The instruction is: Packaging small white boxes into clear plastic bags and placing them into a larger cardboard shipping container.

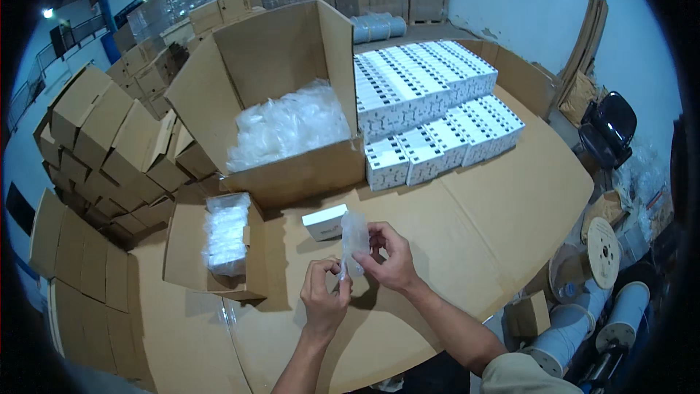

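Between my two hands is a small translucent plastic bag (355,237), held upright above the cardboard-covered table. My left hand (324,292) pinches its lower left edge. The fingers of my right hand (390,257) close on its right side, thumb in front. Just behind the bag a small white box (324,222) rests on the table, its right end partly covered by the bag. To the left, an open carton (255,284) contains a row of items wrapped in clear plastic (227,235).
A large open carton (299,179) full of clear plastic bags (292,124) stands beyond my hands. White boxes (430,87) are stacked in rows at the far right of the table (467,233). Folded cartons (109,131) pile up at left; cable spools (601,252) stand at right.
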### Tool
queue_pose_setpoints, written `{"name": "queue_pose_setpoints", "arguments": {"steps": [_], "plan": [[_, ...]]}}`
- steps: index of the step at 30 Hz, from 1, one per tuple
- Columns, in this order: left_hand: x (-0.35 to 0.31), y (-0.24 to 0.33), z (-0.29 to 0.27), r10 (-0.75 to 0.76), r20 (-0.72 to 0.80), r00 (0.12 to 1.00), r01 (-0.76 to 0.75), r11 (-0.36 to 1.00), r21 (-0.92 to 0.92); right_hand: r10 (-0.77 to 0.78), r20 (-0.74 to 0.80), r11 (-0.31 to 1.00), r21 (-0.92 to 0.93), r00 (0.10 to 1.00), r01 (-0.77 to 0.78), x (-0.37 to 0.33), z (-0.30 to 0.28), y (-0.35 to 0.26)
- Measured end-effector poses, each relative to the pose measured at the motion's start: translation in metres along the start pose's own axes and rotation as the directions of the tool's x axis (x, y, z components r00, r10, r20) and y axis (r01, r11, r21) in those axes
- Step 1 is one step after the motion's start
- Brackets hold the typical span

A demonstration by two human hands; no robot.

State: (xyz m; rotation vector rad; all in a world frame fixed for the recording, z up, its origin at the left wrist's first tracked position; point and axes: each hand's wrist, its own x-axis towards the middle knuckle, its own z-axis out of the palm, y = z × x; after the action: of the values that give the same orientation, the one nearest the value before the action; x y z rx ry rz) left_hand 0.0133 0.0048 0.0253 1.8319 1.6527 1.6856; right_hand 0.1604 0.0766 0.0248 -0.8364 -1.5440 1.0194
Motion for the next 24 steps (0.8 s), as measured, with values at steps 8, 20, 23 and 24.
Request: {"name": "queue_pose_setpoints", "arguments": {"steps": [8,20,23,24], "plan": [[-0.004,-0.019,0.0,-0.5,0.275,0.821,0.565,0.644,-0.516,0.096,-0.235,0.993,0.087,0.967,-0.078,0.005,-0.002,0.028],[0.015,-0.006,0.0,-0.41,0.125,0.904,0.424,0.897,-0.124,0.035,0.013,0.983,-0.179,0.999,-0.032,-0.001,0.003,0.001],[0.014,-0.02,0.009,-0.466,0.008,0.885,0.445,0.841,-0.307,0.025,0.053,0.976,-0.216,0.998,-0.013,-0.003,0.005,-0.001],[0.014,-0.023,0.008,-0.466,0.004,0.885,0.445,0.843,-0.304,0.034,0.064,0.975,-0.223,0.997,-0.019,-0.003,0.007,-0.002]]}}
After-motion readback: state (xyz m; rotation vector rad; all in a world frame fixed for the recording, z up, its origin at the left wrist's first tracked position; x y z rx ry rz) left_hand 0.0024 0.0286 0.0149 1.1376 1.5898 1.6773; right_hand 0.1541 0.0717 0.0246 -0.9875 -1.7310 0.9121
